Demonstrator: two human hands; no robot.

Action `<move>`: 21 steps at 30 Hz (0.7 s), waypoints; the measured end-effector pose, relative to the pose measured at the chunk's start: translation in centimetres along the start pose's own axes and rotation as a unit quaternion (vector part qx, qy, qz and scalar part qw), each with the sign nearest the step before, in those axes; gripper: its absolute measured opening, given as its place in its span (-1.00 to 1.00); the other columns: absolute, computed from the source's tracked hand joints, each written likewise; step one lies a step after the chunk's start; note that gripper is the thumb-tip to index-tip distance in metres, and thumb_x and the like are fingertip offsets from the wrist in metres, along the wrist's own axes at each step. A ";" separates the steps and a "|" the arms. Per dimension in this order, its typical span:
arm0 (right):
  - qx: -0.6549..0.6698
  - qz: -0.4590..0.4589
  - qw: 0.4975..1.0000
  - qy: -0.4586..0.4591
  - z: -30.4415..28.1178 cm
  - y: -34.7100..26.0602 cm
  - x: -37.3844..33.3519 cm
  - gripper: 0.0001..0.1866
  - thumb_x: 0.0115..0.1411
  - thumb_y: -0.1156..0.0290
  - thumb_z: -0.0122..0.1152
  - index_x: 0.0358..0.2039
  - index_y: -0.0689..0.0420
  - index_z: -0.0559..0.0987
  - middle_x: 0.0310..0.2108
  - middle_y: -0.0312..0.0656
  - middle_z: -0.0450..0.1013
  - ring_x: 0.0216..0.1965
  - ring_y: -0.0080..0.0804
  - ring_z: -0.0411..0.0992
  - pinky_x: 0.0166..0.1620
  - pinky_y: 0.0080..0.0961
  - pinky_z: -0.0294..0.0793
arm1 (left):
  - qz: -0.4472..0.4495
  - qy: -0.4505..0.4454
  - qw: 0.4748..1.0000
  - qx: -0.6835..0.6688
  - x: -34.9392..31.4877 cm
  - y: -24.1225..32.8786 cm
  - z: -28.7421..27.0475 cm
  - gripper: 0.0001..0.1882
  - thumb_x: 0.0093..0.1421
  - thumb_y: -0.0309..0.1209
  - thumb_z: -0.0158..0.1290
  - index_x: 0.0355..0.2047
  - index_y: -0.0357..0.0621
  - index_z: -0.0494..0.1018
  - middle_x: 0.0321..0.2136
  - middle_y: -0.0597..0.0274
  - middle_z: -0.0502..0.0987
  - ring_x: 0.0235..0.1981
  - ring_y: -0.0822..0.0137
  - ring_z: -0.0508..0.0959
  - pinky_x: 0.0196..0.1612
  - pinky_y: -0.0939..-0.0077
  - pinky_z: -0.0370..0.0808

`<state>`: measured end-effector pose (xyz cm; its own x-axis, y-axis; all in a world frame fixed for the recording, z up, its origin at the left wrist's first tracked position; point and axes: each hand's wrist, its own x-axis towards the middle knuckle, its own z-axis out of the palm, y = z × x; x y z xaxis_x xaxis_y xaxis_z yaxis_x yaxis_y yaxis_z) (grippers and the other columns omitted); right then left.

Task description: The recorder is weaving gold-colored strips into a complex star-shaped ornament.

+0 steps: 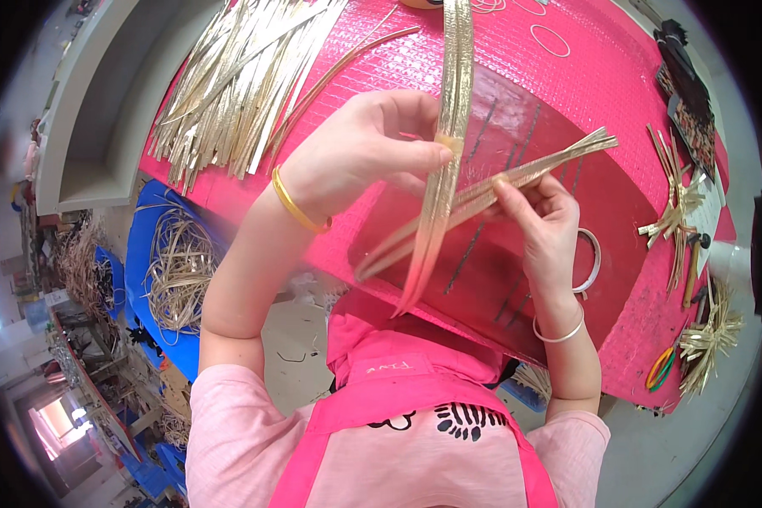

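My left hand (368, 148) grips an upright bundle of flat gold strips (457, 72), thumb and fingers closed at a yellowish band wrapped around it. Below the hand, that bundle's lower part hangs toward my apron. Slanting across it is a second length of gold strips (567, 157), pinched between the thumb and fingers of my right hand (546, 216). Its free ends point to the upper right, and its other end bends near the table's front edge; whether both lengths are one piece I cannot tell. Both hands are above a dark red sheet (584, 203) with black lines.
Loose gold strips (237, 85) lie piled on the pink table at the far left. A blue bin (152, 216) with tangled strips stands beside the table. A white ring (595, 262) is near my right wrist. Tied gold strips (673, 207) and a hammer (696, 254) lie at right.
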<state>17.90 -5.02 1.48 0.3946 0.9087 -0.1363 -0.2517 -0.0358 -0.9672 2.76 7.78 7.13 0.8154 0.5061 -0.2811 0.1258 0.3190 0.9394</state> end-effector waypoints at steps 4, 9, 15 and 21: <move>-0.014 -0.088 0.995 0.039 1.0 -1.1 0.2 -0.88 0.01 0.53 0.05 -0.44 0.34 0.44 -0.51 -0.17 0.42 -0.51 -0.51 0.41 -0.40 -0.64 0.45 | 0.007 0.016 0.996 -0.089 -0.3 -0.1 2.4 -0.82 -0.04 -0.50 0.03 -0.39 -0.25 0.35 -0.47 0.28 0.44 -0.48 0.54 0.44 -0.55 0.75 0.41; 0.110 -0.040 0.993 0.016 1.0 -1.8 -0.8 -0.86 0.05 0.50 0.00 -0.39 0.30 0.45 -0.47 -0.14 0.43 -0.48 -0.47 0.43 -0.38 -0.62 0.44 | 0.032 0.069 0.995 -0.065 -1.0 -0.8 4.2 -0.84 -0.02 -0.47 0.03 -0.45 -0.30 0.35 -0.58 0.21 0.43 -0.61 0.47 0.45 -0.59 0.72 0.42; 0.136 -0.033 0.990 -0.008 0.9 -2.2 -1.4 -0.85 0.04 0.49 0.01 -0.38 0.30 0.44 -0.44 -0.14 0.43 -0.42 -0.48 0.42 -0.31 -0.63 0.40 | 0.087 0.114 0.987 -0.074 -1.1 -2.4 5.4 -0.86 0.00 -0.51 0.01 -0.45 -0.34 0.34 -0.59 0.17 0.44 -0.65 0.47 0.45 -0.62 0.72 0.42; 0.142 -0.036 0.989 0.012 0.6 -2.3 -1.9 -0.86 0.01 0.51 0.07 -0.41 0.29 0.47 -0.48 -0.23 0.43 -0.45 -0.61 0.37 -0.34 -0.70 0.35 | 0.134 0.136 0.977 -0.092 -0.9 -3.1 6.4 -0.88 0.01 -0.52 -0.01 -0.45 -0.33 0.34 -0.57 0.17 0.44 -0.62 0.48 0.45 -0.62 0.72 0.42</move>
<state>17.15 -6.45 4.07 0.4404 0.8945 -0.0771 -0.4590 0.1505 -0.8756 5.27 1.20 5.73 0.6208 0.7782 -0.0948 -0.1960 0.2712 0.9424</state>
